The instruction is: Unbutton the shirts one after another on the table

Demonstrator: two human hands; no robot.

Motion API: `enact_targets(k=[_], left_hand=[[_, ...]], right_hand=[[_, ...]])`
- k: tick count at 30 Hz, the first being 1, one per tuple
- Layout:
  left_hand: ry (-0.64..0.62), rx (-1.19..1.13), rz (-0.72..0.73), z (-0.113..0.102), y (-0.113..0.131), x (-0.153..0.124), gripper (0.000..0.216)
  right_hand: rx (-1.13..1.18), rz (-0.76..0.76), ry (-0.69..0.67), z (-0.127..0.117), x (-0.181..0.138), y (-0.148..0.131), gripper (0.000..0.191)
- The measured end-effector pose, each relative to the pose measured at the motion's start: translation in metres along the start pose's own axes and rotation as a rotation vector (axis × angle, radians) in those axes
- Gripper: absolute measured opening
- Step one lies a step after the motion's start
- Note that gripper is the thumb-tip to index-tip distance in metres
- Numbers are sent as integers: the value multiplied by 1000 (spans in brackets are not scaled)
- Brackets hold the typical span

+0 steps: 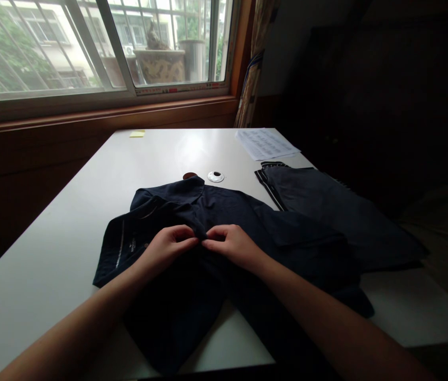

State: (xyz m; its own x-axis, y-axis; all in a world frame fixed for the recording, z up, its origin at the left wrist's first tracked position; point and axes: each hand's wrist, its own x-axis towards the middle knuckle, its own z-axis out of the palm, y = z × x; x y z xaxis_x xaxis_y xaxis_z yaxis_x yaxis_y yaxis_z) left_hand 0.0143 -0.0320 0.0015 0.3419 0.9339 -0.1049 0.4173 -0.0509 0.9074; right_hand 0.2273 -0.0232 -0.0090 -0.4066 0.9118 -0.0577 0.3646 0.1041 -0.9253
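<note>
A dark navy collared shirt [239, 211] lies spread on the white table, its collar toward the left and a label showing inside the neck. My left hand [172, 241] pinches the cloth at the shirt's front opening between thumb and forefinger. Close against it, my right hand [234, 243] pinches the same spot from the other side, fingertips nearly touching. Whether a button sits between the fingertips is hidden. One sleeve hangs down toward the table's near edge, under my right forearm.
Right of the shirt lies a folded dark garment [327, 206] with striped trim. Printed sheets [267, 143] rest at the table's [69, 211] far right corner, a yellow note [137, 134] at the far left. A grommet [216, 177] and brown disc [190, 175] sit beyond the collar.
</note>
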Motion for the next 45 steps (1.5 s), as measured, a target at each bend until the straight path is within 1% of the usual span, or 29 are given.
enact_targets(k=[5,10,18,22,30,35,45], left_hand=[[13,-22,-19,0,-1,1,24],[22,-28,-38,1,-2,1,24],[33,-23,-28,1,1,-1,24],[25,-23,-40,0,0,0,27],[-40,-87,-63,-6,-5,1,29],[-34,-116,-77,-6,-5,1,28],[-14,-129,-79,-5,-4,2,25]], right_hand=[[-25,23,26,2,-1,-1,15],[-59,4,42,2,-2,-1,15],[-74,0,47,3,-1,-2,12],[-84,-44,71,5,-2,0,10],[-120,-153,104,5,-2,3,6],[-129,-194,123,6,-2,4,5],[-170,-225,135,9,-3,2,7]])
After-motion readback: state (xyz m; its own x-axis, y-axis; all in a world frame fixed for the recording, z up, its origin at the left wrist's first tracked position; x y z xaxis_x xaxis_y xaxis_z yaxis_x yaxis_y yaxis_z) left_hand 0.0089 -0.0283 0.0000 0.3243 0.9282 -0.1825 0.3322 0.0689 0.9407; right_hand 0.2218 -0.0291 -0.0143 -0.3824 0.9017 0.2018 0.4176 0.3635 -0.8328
